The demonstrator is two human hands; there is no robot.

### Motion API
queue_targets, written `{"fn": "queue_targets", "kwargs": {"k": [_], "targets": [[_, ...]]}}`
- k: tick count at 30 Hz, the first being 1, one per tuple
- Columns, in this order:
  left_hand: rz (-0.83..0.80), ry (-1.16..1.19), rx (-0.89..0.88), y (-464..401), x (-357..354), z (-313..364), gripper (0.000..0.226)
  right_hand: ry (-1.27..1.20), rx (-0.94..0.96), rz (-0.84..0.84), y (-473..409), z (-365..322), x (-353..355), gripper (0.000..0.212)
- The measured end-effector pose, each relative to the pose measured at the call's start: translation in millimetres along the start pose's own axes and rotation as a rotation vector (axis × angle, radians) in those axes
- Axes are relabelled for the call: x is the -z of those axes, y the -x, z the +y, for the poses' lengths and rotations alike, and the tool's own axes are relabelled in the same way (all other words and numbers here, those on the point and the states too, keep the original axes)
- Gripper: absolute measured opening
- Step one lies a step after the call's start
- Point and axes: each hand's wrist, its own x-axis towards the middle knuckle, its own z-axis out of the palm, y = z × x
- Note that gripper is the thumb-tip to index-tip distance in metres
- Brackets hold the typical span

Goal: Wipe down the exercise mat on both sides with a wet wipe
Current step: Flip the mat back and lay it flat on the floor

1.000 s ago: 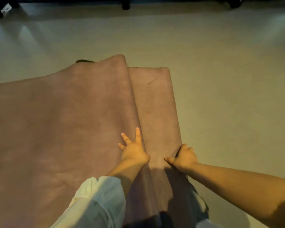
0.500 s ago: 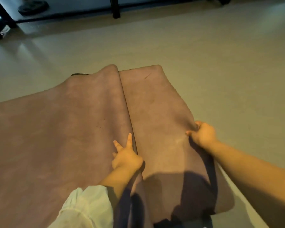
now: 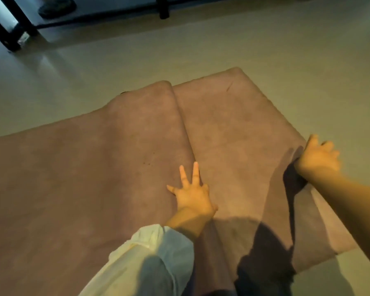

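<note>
One exercise mat [image 3: 94,178], dusty mauve-brown, two hands on it, no wipe anywhere that I can see. The mat's lying on the pale floor [image 3: 265,39] and it's folded: a crease runs from near the person up and away, with a big flap to the left of it and a narrower panel to the right. The long way of the mat seems to run off to the left, out of frame, and the short rounded end points away toward the dark frame legs [image 3: 13,30] at the back.

Left hand [image 3: 191,194] sits right on the crease, palm down, fingers [image 3: 195,173] spread out straight and pressing the fold flat. White sleeve [image 3: 150,259] behind it.

Right hand [image 3: 317,155] is over at the far right edge of the narrower panel, and it's blurry, but the fingers look curled round that edge, gripping it, with the edge lifted a bit off the floor there.
</note>
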Motion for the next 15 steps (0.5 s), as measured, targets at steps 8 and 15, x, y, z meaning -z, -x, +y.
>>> {"fn": "queue_targets", "kwargs": {"k": [8, 15], "targets": [[0.109, 0.454, 0.170, 6, 21, -43, 0.054, 0.037, 0.435, -0.329, 92, -58, -63, 0.057], [0.301, 0.409, 0.340, 45, 14, -132, 0.068, 0.165, 0.831, -0.449, 156, -95, -79, 0.073]]}}
